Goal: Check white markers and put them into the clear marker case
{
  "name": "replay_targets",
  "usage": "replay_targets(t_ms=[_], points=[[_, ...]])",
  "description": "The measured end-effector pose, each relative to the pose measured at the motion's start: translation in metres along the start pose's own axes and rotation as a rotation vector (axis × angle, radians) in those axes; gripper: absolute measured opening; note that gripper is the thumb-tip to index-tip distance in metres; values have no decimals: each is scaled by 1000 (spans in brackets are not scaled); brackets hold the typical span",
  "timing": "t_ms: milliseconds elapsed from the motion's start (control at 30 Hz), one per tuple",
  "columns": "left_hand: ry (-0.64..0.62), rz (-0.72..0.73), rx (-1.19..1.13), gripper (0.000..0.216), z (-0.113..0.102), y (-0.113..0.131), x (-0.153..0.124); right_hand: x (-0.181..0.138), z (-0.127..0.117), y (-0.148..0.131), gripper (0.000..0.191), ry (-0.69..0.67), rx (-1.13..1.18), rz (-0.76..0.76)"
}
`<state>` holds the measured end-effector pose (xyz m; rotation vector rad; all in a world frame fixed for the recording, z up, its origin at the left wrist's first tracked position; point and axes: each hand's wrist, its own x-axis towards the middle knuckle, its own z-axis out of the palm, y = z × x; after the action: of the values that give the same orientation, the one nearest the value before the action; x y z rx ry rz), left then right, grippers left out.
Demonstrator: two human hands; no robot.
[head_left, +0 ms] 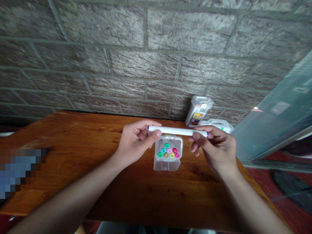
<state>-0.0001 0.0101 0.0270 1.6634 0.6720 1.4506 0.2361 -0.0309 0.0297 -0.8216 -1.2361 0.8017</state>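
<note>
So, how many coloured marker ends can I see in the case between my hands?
8: one green end on top; blue, pale pink, red in the middle row; second green, brown, yellow, deep pink below. Others may be hidden.

The right hand (216,147) partly hides a low, clear plastic box (228,126); lettering (197,116) on a tall, clear plastic case (201,101) is illegibly small; a pixelated blue-grey shape (18,170) is cut by the left edge.

hands (134,141) (219,148): 2 | held marker (176,131): 1 | boxed markers (169,150): 8 | clear cases (167,165) (201,104) (227,126): 3
</note>
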Motion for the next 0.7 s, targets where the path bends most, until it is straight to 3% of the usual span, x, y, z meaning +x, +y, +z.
replay_targets(t_ms=[700], points=[[3, -2, -6, 17, 1, 1, 2, -1, -2, 1, 18, -18, -35, -7]])
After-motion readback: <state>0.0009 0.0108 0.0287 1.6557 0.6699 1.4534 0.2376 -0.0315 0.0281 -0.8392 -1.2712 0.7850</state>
